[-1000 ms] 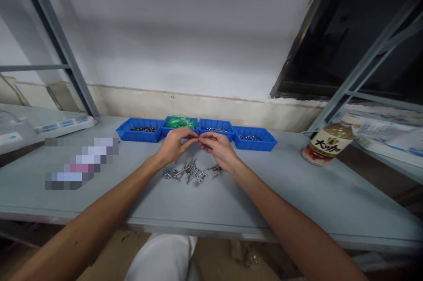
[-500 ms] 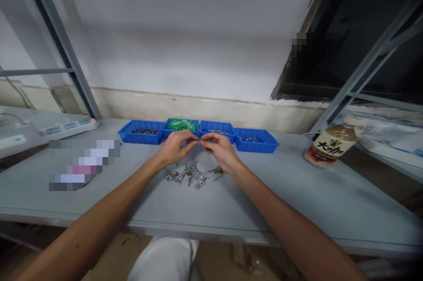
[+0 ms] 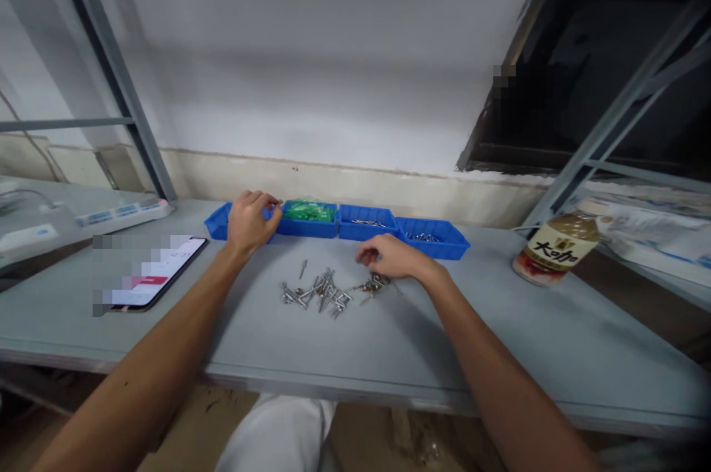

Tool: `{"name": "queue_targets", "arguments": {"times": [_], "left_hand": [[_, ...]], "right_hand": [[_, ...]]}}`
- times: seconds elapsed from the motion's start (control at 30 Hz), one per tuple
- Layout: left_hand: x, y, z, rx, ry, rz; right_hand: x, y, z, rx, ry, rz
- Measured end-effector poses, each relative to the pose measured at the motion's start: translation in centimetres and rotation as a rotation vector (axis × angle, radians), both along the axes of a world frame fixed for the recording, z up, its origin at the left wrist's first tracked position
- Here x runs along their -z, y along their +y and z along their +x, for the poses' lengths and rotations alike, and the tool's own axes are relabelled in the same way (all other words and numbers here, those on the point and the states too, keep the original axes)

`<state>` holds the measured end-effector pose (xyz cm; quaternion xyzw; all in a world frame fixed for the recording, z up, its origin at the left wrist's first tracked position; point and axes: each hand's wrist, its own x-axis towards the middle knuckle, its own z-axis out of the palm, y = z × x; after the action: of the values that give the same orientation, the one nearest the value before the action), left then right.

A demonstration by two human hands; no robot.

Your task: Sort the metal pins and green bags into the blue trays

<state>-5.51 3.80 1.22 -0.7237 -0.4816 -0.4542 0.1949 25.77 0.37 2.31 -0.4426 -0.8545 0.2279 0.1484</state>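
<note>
My left hand (image 3: 249,221) is raised over the leftmost blue bin (image 3: 218,218), largely covering it. Thumb and forefinger pinch a small brownish metal piece (image 3: 279,202), too small to name. Just above the right-hand pile of thin metal pins and brass-coloured bits (image 3: 375,284) is my right hand (image 3: 392,257), its fingers curled in and the fingertips partly hidden; whether they hold anything I cannot make out. A larger heap of silver pin-like metal parts (image 3: 325,291) lies between my forearms, with a single pin (image 3: 303,269) apart behind it.
Behind the heaps stand a blue bin with a green plastic bag (image 3: 308,210) and two blue bins of silver pins (image 3: 367,221) (image 3: 423,237). A phone (image 3: 158,276) and a power strip (image 3: 123,213) lie left. A labelled bottle (image 3: 561,246) stands right.
My hands, together at the middle bins before, have separated. The left has moved left over the end bin; the right has come down and right to the small pile.
</note>
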Motion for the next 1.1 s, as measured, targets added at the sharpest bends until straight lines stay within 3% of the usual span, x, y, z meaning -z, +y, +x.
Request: {"name": "queue_targets", "arguments": {"times": [0.17,0.3,0.4,0.47,0.57,0.67,0.87,1.1], "left_hand": [[0.5,0.3,-1.8,-0.155,-0.121,-0.001],[0.4,0.0,-1.2,-0.136,-0.120,-0.044],[0.2,-0.5,0.7,-0.032,-0.074,-0.068],[0.2,-1.1,2.8,0.132,-0.019,-0.081],[0.4,-2.4,6.0,0.368,0.057,-0.135],[0.7,-3.5,8.0,0.513,0.145,-0.215],[1.3,-3.5,7.8,0.583,0.133,-0.382],[0.5,-4.0,7.6,0.621,0.044,-0.391]], "right_hand": [[-0.2,0.0,0.9,0.011,-0.025,-0.107],[-0.2,-0.3,0.3,0.019,-0.037,-0.106],[0.0,-0.4,-0.3,0.027,-0.081,-0.048],[0.2,-0.4,-0.6,0.016,-0.081,0.003],[0.5,-0.3,-1.2,-0.001,0.008,0.102],[0.5,-0.4,-2.0,0.039,0.142,0.163],[0.8,-1.2,-4.2,0.077,0.417,0.181],[1.9,-1.5,-6.0,0.236,0.815,0.002]]}}
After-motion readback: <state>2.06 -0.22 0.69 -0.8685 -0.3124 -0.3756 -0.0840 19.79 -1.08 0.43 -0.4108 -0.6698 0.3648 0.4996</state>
